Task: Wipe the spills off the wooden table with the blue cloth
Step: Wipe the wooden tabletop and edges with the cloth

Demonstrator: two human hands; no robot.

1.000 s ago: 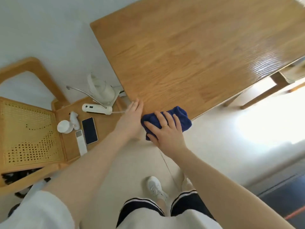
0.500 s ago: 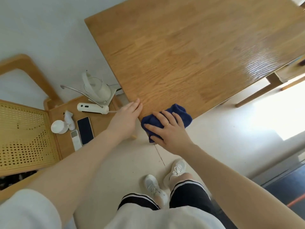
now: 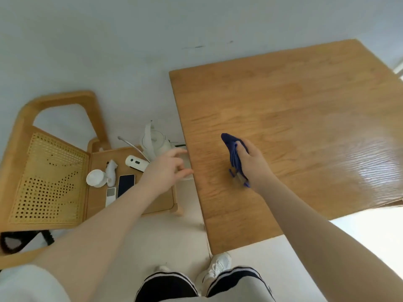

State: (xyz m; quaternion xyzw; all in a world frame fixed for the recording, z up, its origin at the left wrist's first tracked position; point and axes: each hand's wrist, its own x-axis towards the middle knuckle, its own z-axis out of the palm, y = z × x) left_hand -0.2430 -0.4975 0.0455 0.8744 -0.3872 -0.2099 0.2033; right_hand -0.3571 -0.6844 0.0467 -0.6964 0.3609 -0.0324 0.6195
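The wooden table fills the right half of the head view. My right hand grips the bunched blue cloth and presses it onto the table's left part, a short way in from the left edge. The cloth sticks out beyond my fingers on the far and near sides. My left hand hovers at the table's left edge with its fingers spread, holding nothing. A glossy sheen shows on the right part of the tabletop; no distinct spill can be made out.
A wooden chair with a cane back stands at the left. On its seat lie a white kettle, a phone, a remote, a white cup and a small white device. My feet stand at the table's near corner.
My right hand has carried the cloth from the table's corner edge onto the tabletop. My left hand has lifted off the edge. The view has shifted, so the table sits further right.
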